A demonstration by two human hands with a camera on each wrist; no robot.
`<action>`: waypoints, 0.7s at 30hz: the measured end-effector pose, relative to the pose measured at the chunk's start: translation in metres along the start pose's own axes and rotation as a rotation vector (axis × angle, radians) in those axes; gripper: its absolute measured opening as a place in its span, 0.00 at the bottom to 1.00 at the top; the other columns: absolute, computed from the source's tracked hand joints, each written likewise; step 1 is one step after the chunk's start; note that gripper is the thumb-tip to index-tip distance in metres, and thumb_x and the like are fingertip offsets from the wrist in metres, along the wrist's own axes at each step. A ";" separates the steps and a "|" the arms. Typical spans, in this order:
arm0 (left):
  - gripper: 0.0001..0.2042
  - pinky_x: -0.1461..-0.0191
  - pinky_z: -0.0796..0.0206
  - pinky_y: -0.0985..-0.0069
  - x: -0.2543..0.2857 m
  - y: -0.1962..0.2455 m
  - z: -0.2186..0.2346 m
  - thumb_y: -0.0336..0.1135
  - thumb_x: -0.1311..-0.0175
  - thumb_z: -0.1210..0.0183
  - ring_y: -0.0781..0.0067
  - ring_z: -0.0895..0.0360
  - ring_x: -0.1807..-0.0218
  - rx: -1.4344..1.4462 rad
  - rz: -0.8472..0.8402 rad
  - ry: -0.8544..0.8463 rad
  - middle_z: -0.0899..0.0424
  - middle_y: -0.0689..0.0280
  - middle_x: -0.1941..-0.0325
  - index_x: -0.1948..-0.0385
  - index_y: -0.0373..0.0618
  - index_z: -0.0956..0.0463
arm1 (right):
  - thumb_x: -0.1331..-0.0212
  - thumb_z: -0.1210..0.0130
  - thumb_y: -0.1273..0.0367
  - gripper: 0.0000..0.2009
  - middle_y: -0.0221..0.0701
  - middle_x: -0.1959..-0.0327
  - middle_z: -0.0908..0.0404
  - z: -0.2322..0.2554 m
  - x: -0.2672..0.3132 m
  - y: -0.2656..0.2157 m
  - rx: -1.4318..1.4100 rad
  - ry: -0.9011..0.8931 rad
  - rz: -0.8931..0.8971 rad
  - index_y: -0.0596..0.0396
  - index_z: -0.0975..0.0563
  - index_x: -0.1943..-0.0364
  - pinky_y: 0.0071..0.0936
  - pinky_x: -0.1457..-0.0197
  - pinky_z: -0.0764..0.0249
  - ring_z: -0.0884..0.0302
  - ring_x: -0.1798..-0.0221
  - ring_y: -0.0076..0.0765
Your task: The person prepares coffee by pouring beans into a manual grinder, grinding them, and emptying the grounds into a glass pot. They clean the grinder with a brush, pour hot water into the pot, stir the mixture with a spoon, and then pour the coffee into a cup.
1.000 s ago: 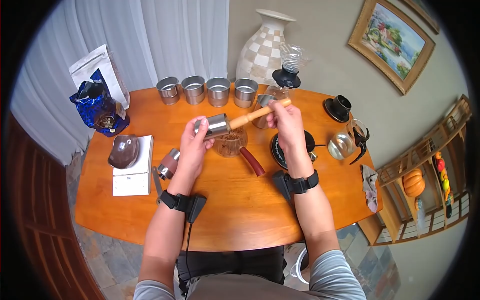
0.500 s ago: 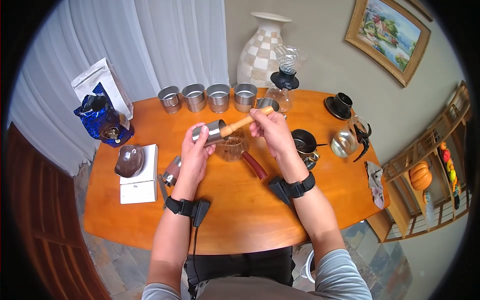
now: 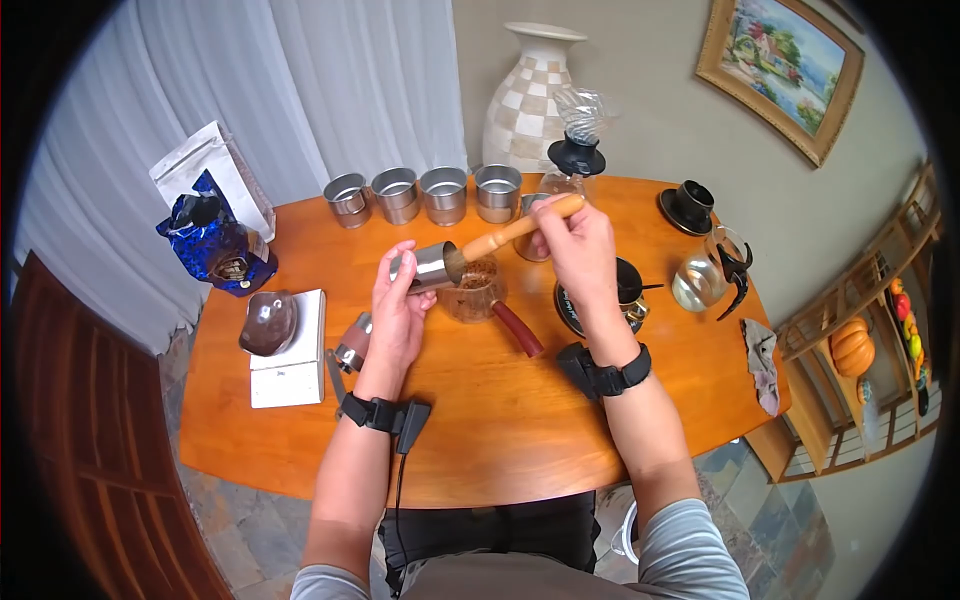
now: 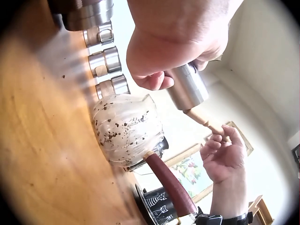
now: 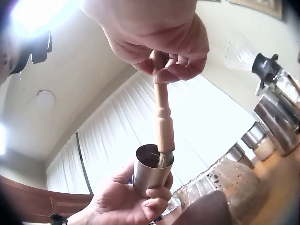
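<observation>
My left hand (image 3: 402,318) grips a small steel cup (image 3: 432,268), tipped sideways with its mouth to the right. A brush with a turned wooden handle (image 3: 520,232) is pinched in my right hand (image 3: 580,262). Its pale bristles (image 5: 164,160) reach into the cup's mouth in the right wrist view. Just below the cup stands a ribbed glass pot (image 4: 126,129) with a dark red handle (image 3: 518,330), dark coffee bits clinging to its wall. A steel hand grinder with a brown band (image 3: 355,342) lies beside my left wrist.
Several steel cups (image 3: 444,196) line the back edge. At left are a scale (image 3: 287,385) bearing a dark bowl (image 3: 270,325) and a blue bag (image 3: 215,250). To the right sit a black cup (image 3: 628,280), a glass server of water (image 3: 695,285) and a cloth (image 3: 762,365).
The brush went deeper into the cup half a second ago, and has since drawn partly back out to the right with my right hand. My left hand keeps its grip; the head view shifts slightly.
</observation>
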State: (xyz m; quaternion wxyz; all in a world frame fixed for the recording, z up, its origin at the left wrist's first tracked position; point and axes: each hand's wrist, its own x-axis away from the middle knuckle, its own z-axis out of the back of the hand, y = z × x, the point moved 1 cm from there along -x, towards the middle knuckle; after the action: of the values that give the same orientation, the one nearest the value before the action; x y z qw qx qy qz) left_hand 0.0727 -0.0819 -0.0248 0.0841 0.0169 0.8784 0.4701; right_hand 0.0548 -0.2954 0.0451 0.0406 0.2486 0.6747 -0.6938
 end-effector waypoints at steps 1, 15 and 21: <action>0.16 0.69 0.41 0.85 0.000 0.000 0.000 0.46 0.27 0.51 0.82 0.33 0.68 0.064 0.011 -0.024 0.23 0.67 0.61 0.47 0.47 0.32 | 0.38 0.44 0.67 0.10 0.24 0.81 0.24 0.000 0.002 -0.004 -0.003 -0.006 -0.003 0.61 0.21 0.68 0.16 0.74 0.34 0.30 0.79 0.15; 0.16 0.77 0.45 0.84 0.002 0.004 -0.002 0.53 0.28 0.52 0.82 0.28 0.76 0.143 0.107 0.036 0.21 0.71 0.70 0.58 0.52 0.27 | 0.42 0.40 0.72 0.05 0.30 0.78 0.22 -0.016 0.027 -0.035 0.200 -0.263 0.430 0.61 0.21 0.65 0.20 0.74 0.33 0.29 0.78 0.19; 0.14 0.76 0.45 0.85 0.000 0.002 -0.002 0.53 0.27 0.53 0.83 0.27 0.75 0.132 0.080 0.081 0.20 0.71 0.69 0.58 0.54 0.28 | 0.42 0.41 0.73 0.04 0.29 0.78 0.22 -0.013 0.031 -0.040 0.250 -0.259 0.439 0.61 0.21 0.67 0.20 0.74 0.32 0.28 0.79 0.21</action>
State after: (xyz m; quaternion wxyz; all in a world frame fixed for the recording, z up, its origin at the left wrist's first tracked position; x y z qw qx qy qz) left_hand 0.0724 -0.0821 -0.0222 0.0282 0.0384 0.9088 0.4145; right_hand 0.0162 -0.2709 0.0700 0.2447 0.3012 0.5032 -0.7722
